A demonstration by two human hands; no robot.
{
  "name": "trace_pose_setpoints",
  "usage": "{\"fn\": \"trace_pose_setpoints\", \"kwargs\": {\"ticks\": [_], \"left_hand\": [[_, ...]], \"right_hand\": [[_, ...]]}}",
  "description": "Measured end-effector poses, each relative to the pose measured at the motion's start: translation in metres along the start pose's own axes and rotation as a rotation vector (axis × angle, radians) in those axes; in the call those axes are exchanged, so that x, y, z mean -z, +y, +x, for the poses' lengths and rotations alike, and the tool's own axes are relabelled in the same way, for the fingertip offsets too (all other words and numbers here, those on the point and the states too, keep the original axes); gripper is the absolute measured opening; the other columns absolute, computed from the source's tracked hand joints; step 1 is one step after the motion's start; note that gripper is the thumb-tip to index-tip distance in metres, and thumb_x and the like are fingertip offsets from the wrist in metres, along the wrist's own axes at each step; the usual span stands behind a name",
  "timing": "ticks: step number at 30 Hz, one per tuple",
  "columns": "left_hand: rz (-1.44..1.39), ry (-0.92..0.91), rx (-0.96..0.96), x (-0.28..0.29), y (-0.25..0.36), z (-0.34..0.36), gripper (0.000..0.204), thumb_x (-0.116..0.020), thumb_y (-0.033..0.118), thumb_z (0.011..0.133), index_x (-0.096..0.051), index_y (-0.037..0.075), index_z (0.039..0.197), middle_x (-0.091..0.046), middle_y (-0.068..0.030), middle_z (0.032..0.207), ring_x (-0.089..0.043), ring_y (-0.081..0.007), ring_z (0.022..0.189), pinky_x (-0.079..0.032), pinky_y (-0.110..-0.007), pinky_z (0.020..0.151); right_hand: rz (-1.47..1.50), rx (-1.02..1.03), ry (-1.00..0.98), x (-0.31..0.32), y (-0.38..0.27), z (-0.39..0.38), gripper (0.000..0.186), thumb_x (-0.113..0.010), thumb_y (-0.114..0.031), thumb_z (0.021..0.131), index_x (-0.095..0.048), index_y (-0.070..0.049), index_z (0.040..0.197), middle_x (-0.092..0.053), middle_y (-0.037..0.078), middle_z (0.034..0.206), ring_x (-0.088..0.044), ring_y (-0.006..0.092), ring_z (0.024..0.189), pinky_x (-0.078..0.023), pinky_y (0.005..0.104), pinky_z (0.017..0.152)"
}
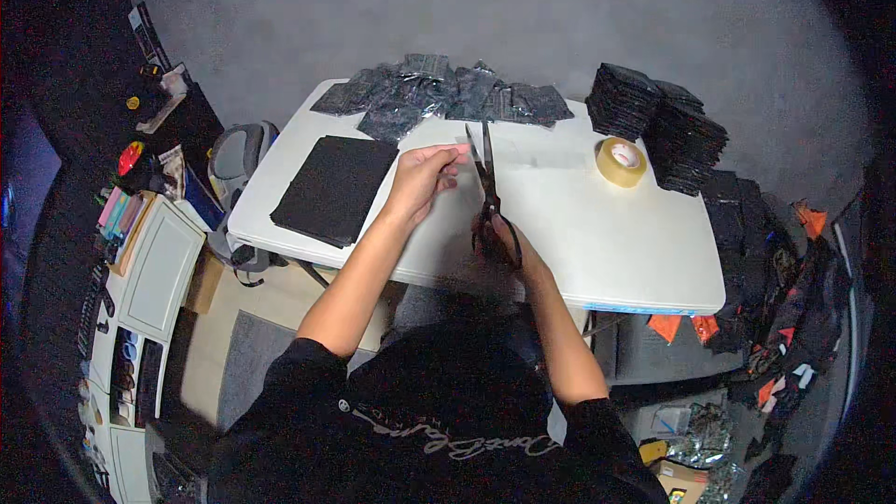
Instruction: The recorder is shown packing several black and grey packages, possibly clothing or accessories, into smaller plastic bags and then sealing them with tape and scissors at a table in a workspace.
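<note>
My left hand [425,182] is closed in a pinch over the middle of the white table, holding the end of a thin, see-through strip that looks like clear tape. Black-handled scissors [489,189] are in my right hand [519,247], whose fingers are partly hidden by the handles. The scissor blades point away from me and stand apart, just right of my left fingertips. A roll of clear tape [620,162] lies on its side at the table's right. Left of my left hand is a stack of flat black sheets [338,189].
Dark items in clear plastic bags [420,93] are heaped along the far edge of the white table [597,261]. Tall stacks of black pieces [658,126] stand at the back right. A grey chair [241,154] and white cabinet [161,266] are on the left; dark, orange-marked goods [784,317] lie right.
</note>
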State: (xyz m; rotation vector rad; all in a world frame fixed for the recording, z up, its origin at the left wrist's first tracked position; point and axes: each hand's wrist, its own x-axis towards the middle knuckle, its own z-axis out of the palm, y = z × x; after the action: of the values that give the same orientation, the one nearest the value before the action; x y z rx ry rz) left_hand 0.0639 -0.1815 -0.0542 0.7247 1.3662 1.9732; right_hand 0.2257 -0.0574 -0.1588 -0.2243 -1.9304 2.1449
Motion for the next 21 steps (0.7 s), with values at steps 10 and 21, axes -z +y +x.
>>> {"fn": "trace_pose_setpoints", "kwargs": {"ticks": [10,21], "left_hand": [[-0.061,-0.015,0.04,0.009,-0.008,-0.001,0.024,-0.055,0.013,0.099,-0.071,-0.001,0.11,-0.071,-0.0037,0.093,-0.059,-0.0079,0.076,-0.049,-0.024,0.066],[-0.041,-0.007,0.027,0.01,-0.005,-0.008,0.026,-0.054,0.011,0.1,-0.069,-0.003,0.115,-0.071,-0.0058,0.097,-0.058,-0.0078,0.075,-0.048,-0.023,0.066]], "right_hand": [[-0.103,-0.017,0.021,0.0,-0.003,-0.002,0.052,-0.047,-0.056,0.102,-0.061,-0.007,0.109,-0.061,0.001,0.091,-0.055,0.0126,0.084,-0.045,0.028,0.077],[-0.195,0.002,0.078,-0.008,-0.011,-0.004,0.051,-0.048,-0.055,0.102,-0.061,-0.006,0.106,-0.061,0.002,0.085,-0.057,0.0134,0.075,-0.047,0.0289,0.068]]}}
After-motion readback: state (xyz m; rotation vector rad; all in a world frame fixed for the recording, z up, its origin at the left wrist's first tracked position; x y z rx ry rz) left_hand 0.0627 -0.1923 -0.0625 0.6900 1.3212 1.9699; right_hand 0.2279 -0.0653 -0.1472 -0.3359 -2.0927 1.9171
